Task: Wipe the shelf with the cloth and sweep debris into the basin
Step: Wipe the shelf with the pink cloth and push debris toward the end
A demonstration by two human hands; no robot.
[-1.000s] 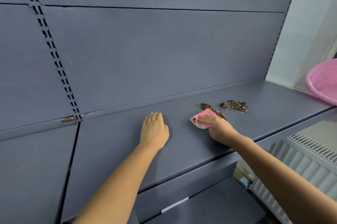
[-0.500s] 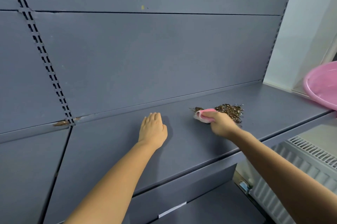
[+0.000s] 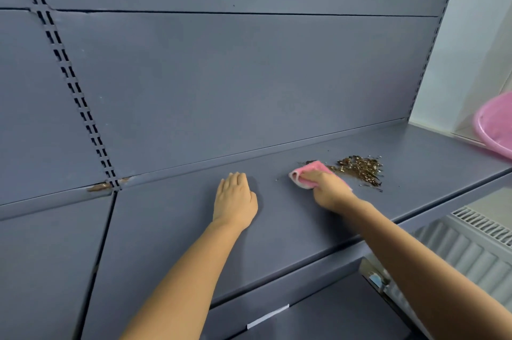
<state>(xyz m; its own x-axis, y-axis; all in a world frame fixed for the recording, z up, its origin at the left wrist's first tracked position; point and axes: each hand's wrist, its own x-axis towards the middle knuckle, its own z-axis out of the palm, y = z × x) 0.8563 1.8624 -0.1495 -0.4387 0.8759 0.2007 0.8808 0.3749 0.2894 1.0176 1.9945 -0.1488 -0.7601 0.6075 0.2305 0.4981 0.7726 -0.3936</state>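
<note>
My right hand (image 3: pixel 329 188) grips a folded pink cloth (image 3: pixel 307 175) and presses it on the grey shelf (image 3: pixel 171 229). Just right of the cloth lies a pile of brown debris (image 3: pixel 360 169), touching the cloth's far edge. My left hand (image 3: pixel 235 200) rests flat on the shelf, fingers straight, to the left of the cloth. A pink basin (image 3: pixel 496 129) sits at the far right end of the shelf, partly cut off by the frame edge.
A grey back panel (image 3: pixel 221 76) rises behind the shelf, with a slotted upright (image 3: pixel 72 85) at the left. A lower shelf (image 3: pixel 332 320) shows below. A white radiator (image 3: pixel 471 251) stands at the lower right.
My right hand swept the cloth right, gathering the debris into one pile, then drew back left a little. The left hand stayed flat in place.
</note>
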